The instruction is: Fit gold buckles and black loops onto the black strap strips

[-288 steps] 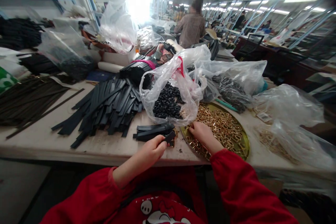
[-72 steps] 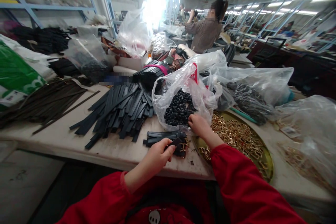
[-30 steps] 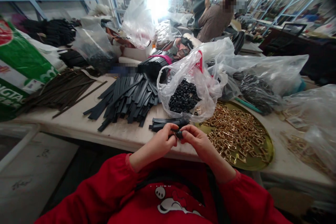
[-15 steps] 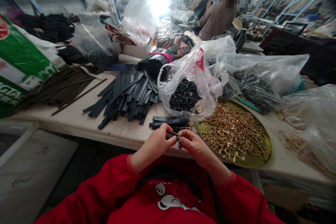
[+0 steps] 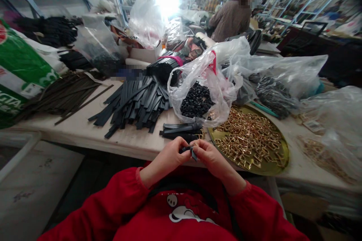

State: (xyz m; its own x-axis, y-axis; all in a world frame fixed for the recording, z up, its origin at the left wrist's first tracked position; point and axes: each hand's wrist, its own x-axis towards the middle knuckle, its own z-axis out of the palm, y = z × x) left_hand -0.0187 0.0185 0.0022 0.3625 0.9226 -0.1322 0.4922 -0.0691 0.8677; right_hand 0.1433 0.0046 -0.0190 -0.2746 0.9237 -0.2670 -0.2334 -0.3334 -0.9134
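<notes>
Between my hands, just off the table's front edge, is a short black strap (image 5: 193,154) with its end hanging down. My left hand (image 5: 173,152) is closed, thumb and fingers pinching one part of the strap. Opposite it, my right hand (image 5: 207,154) pinches the strap's other part, and a small gold buckle (image 5: 195,144) shows at its fingertips. Beyond the hands lies a small stack of finished-looking black straps (image 5: 181,131). Right of them stands a round gold tray (image 5: 286,158) heaped with gold buckles (image 5: 249,135).
A clear plastic bag (image 5: 175,98) holds many small black loops (image 5: 196,99). Loose black strips (image 5: 135,101) are spread to its left, brown strips (image 5: 65,94) farther left. More plastic bags (image 5: 333,120) lie at right. A co-worker (image 5: 232,19) is in the background.
My hands stay together in nearly the same place. The strap between them has turned slightly, and a gold buckle now shows at the right fingertips. The view has shifted a little.
</notes>
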